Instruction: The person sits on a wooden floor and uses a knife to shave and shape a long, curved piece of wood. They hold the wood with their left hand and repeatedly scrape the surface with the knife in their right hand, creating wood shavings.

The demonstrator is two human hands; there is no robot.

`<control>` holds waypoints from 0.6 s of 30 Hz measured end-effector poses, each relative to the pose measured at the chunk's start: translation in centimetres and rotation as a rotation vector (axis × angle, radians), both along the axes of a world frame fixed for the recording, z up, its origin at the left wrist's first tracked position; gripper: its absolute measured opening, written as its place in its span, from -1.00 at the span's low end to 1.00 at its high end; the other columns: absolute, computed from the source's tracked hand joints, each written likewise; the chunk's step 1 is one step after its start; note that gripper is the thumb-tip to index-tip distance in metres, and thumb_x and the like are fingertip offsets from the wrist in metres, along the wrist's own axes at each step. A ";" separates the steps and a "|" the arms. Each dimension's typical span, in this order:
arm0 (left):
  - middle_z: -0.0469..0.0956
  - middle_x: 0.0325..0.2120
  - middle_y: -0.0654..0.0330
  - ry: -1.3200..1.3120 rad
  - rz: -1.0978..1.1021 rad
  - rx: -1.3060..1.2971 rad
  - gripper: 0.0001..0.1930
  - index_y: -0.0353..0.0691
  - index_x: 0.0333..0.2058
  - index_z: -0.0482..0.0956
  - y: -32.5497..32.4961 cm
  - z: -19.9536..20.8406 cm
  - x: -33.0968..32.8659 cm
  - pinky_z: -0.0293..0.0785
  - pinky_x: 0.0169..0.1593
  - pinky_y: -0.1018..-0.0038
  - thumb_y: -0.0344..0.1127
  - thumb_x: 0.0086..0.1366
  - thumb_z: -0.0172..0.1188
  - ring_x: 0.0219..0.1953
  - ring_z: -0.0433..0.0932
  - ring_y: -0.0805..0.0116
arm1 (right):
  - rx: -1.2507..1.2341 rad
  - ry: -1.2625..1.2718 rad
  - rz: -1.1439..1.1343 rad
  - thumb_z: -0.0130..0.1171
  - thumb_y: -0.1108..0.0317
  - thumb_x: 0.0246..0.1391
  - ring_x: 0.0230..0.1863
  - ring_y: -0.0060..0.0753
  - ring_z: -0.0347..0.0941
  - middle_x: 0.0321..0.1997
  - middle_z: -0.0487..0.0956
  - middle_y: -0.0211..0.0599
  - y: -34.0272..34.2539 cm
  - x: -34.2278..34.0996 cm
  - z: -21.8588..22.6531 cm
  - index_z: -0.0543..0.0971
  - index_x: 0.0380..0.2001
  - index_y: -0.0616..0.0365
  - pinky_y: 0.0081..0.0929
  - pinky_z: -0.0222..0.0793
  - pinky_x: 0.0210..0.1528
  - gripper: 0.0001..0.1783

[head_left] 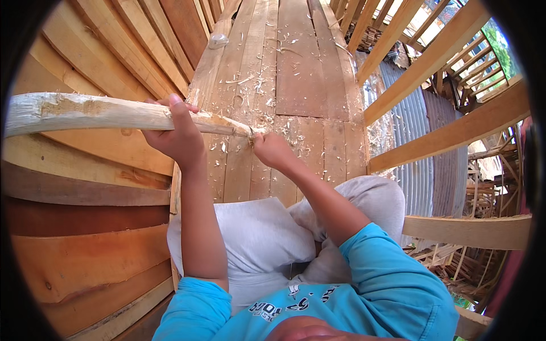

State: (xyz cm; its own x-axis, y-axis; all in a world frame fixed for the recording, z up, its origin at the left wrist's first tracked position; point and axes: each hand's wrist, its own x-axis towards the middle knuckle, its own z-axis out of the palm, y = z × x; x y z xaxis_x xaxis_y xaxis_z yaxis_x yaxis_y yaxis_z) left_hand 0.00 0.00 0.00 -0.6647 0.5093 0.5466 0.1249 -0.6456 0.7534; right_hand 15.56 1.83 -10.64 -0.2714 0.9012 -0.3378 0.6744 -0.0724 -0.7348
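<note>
A long, pale, peeled wooden pole point(131, 116) reaches from the left edge to the middle, held off the floor. It narrows toward its right end, where the wood is freshly shaved and tapered. My left hand point(181, 128) is closed round the pole, thumb on top. Close by the tapered end, my right hand point(273, 150) is a fist round a knife point(252, 131). Only a small dark bit of the blade shows, against the wood; the handle is hidden in my fingers.
Curled shavings point(261, 85) litter the plank floor point(310, 85). A clear plastic cup point(218, 41) lies at the far left. Board walls point(85, 238) stand on my left, an open slatted railing point(455, 136) on my right. Beyond it is corrugated metal sheeting point(410, 119). My bent legs point(256, 233) are close below.
</note>
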 end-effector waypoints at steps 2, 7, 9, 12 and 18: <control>0.42 -0.64 0.22 0.004 0.035 -0.022 -0.80 -0.24 -0.29 0.26 0.0 0.5 -0.4 0.48 -0.29 0.41 -0.42 0.26 0.14 -0.56 0.45 0.40 | 0.092 0.042 -0.002 -0.19 0.03 0.32 -0.27 0.22 0.57 -0.39 0.59 0.27 -0.6 -1.6 2.8 0.60 -0.37 0.41 -0.04 0.45 -0.08 -0.40; 0.39 -0.67 0.25 -0.018 0.017 -0.054 -0.81 -0.24 -0.34 0.28 -0.1 0.6 1.2 0.43 -0.32 0.47 -0.42 0.24 0.16 -0.56 0.45 0.42 | -0.074 0.100 -0.081 -0.21 0.04 0.32 -0.24 0.31 0.55 -0.37 0.58 0.32 0.6 1.5 -2.2 0.58 -0.36 0.48 -0.02 0.42 -0.10 -0.38; 0.40 -0.66 0.25 -0.020 0.009 -0.051 -0.81 -0.23 -0.37 0.28 -0.2 0.6 1.3 0.43 -0.32 0.47 -0.42 0.24 0.16 -0.56 0.45 0.42 | -0.140 0.050 -0.156 -0.20 0.04 0.32 -0.23 0.32 0.54 -0.35 0.58 0.33 0.9 2.7 -4.3 0.58 -0.37 0.49 -0.01 0.41 -0.09 -0.38; 0.40 -0.66 0.26 -0.030 0.034 -0.039 -0.82 -0.22 -0.39 0.29 -0.2 0.7 1.0 0.43 -0.33 0.48 -0.42 0.24 0.16 -0.57 0.44 0.42 | -0.003 0.113 -0.127 -0.19 0.02 0.33 -0.44 0.07 0.50 -0.55 0.50 0.12 0.1 0.7 -2.1 0.51 -0.51 0.44 -0.06 0.36 -0.25 -0.37; 0.40 -0.64 0.26 -0.010 0.050 -0.023 -0.83 -0.22 -0.37 0.31 -0.3 0.4 0.3 0.43 -0.33 0.49 -0.42 0.25 0.16 -0.56 0.45 0.42 | -0.085 0.109 0.001 -0.20 0.00 0.32 -0.26 0.20 0.56 -0.42 0.57 0.29 0.1 -0.3 2.1 0.56 -0.42 0.51 -0.04 0.41 -0.12 -0.33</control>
State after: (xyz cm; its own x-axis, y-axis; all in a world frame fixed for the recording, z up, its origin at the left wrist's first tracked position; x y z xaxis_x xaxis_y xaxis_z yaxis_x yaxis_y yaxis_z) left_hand 0.28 -0.27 0.36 -0.6951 0.4875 0.5283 0.1487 -0.6215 0.7692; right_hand 15.22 1.96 -8.50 -0.3120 0.8704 -0.3809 0.5907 -0.1363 -0.7953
